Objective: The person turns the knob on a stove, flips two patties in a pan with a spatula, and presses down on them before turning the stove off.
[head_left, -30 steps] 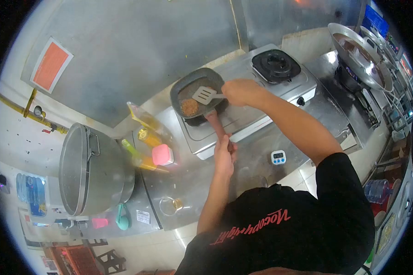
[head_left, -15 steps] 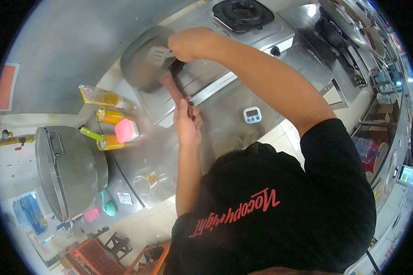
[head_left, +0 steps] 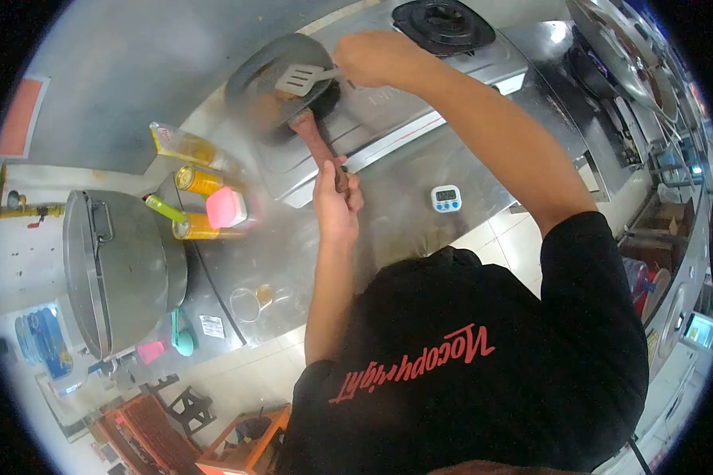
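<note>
My left hand (head_left: 337,207) is wrapped round the reddish-brown handle of a dark frying pan (head_left: 253,70). The pan is held tilted over the left side of the stove. My right hand (head_left: 379,59), closed on a light slotted spatula (head_left: 299,80), is at the pan's right side. The spatula's blade is over the inside of the pan. Something brownish shows low in the pan, too blurred to name.
The steel stove (head_left: 380,119) has a second black burner (head_left: 444,25). A white timer (head_left: 446,199) sits on the counter. At left stand yellow bottles (head_left: 198,180), a pink-lidded container (head_left: 226,207) and a big metal pot (head_left: 127,269). A turquoise spoon (head_left: 182,340) lies nearby.
My right hand has moved right, and the spatula's blade has turned more sideways, higher in the pan. My left hand keeps hold of the pan handle. The whole view has shifted slightly.
</note>
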Motion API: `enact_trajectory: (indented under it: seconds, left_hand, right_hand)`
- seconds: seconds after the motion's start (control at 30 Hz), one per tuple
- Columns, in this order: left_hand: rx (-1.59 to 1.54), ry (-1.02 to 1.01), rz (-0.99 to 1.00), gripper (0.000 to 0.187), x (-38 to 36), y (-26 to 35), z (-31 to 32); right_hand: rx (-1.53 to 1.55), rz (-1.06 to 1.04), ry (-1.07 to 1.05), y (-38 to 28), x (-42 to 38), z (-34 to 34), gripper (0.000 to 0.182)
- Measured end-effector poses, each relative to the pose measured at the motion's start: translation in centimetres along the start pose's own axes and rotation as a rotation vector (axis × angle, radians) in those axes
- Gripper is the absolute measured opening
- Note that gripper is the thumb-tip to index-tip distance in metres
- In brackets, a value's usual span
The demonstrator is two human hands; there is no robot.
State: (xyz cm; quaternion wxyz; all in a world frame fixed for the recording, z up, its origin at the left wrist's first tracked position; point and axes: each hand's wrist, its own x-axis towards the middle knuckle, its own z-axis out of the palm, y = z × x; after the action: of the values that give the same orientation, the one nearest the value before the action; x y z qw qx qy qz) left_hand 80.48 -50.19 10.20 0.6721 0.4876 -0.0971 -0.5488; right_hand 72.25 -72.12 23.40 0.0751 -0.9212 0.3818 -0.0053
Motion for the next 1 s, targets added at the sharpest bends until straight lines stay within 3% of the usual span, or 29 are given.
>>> enact_trajectory:
  seconds: [0.07,0.17,0.23,0.3,0.63,0.77,0.9,1.0]
  left_hand:
    - [-0.093,-0.027,-0.011,0.050,0.1,-0.6,-0.8]
    - [-0.029,0.019,0.030,0.052,0.2,-3.1,-2.8]
    - [0.064,0.076,0.037,0.048,0.8,-4.9,-4.4]
    - [0.137,0.147,-0.184,0.042,1.5,-6.3,-5.6]
    - [0.204,0.139,-0.158,0.037,3.1,-6.1,-5.1]
    - [-0.103,0.038,-0.259,0.039,3.5,-6.2,-5.5]
    - [-0.364,-0.028,-0.295,0.041,3.7,-6.7,-5.8]
    - [-0.496,-0.087,-0.323,0.039,4.1,-6.7,-6.2]
  right_hand:
    - [0.088,0.031,0.033,0.9,0.3,0.6,0.025]
    - [0.262,0.037,0.115,1.7,-1.8,0.0,0.027]
    - [0.325,0.039,0.203,2.1,-2.8,0.7,0.028]
    - [0.392,0.053,0.287,2.2,-3.6,0.9,0.030]
    - [0.890,0.278,0.454,3.0,-9.8,4.0,0.038]
    - [1.154,0.396,0.561,3.9,-13.9,7.7,0.034]
    - [1.238,0.557,0.607,5.5,-18.5,12.0,0.031]
    - [1.220,0.681,0.777,6.4,-22.0,16.3,0.027]
